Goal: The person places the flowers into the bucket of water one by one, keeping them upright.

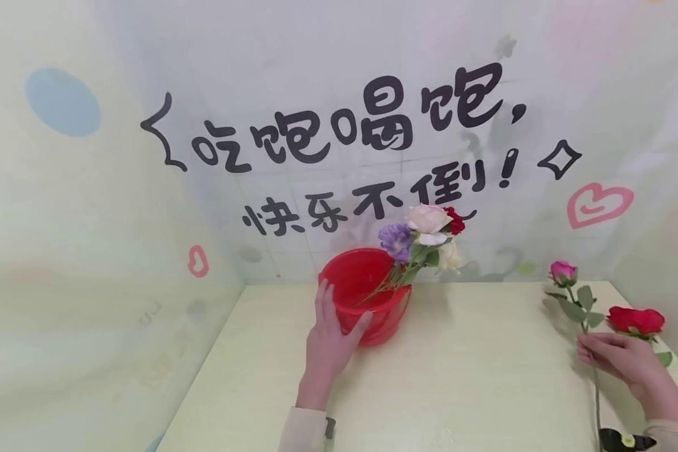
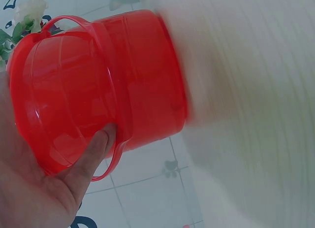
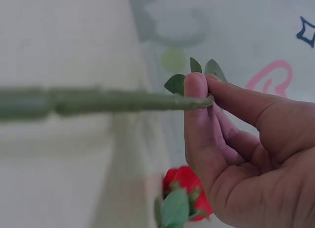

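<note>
In the head view, a red plastic bucket (image 1: 355, 323) stands on the table, with a bunch of artificial flowers (image 1: 427, 221) leaning out over its right rim. My left hand (image 1: 329, 348) holds the bucket's near left side, fingers at the rim and thumb along the front wall; the left wrist view shows the thumb (image 2: 93, 151) against the red plastic. At the right, my right hand (image 1: 627, 361) pinches the stem of a pink artificial rose (image 1: 563, 274), held upright. Thumb and forefinger meet on that green stem (image 3: 123, 101) in the right wrist view.
A red artificial rose (image 1: 635, 320) lies behind my right hand at the table's right side. The pale table (image 1: 474, 376) meets a printed curtain (image 1: 344, 56) at the back, with more curtain at both sides. A small black object (image 1: 624, 441) shows near the right wrist.
</note>
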Motion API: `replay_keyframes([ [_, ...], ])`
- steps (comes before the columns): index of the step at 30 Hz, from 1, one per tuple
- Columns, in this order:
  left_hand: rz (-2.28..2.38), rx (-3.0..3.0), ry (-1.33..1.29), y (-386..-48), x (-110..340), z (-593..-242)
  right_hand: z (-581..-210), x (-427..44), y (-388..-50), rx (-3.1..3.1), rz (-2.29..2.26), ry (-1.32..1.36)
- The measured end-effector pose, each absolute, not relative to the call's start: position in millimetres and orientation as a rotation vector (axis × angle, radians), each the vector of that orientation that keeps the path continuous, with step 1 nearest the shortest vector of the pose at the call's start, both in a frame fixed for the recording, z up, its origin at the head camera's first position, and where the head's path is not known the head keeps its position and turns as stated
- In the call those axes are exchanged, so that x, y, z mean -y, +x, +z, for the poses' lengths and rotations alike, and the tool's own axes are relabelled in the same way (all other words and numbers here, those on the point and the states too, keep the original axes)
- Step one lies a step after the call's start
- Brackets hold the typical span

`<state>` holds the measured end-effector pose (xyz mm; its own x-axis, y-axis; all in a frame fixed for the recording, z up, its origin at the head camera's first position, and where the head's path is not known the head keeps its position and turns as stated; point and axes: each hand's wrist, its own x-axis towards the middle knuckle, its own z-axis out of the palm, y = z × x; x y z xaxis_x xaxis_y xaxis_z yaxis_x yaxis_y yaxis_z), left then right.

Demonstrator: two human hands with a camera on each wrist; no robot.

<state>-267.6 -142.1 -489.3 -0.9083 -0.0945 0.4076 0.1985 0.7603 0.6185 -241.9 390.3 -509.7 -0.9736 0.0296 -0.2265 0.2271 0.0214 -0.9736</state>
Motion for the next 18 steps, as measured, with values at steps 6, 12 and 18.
replay_keyframes([
  [6,-0.957,2.541,-0.082,-267.6,141.9,-489.1,-489.5,-375.9,-245.9,-1.923,-2.395,-0.007],
  [12,-0.940,2.544,-0.082,-267.0,142.5,-487.8,-458.0,-357.3,-254.9,-1.818,-2.516,-0.159],
  [18,-0.946,2.543,-0.087,-269.8,142.5,-490.0,-420.3,-326.5,-263.6,-1.564,-2.696,-0.256],
])
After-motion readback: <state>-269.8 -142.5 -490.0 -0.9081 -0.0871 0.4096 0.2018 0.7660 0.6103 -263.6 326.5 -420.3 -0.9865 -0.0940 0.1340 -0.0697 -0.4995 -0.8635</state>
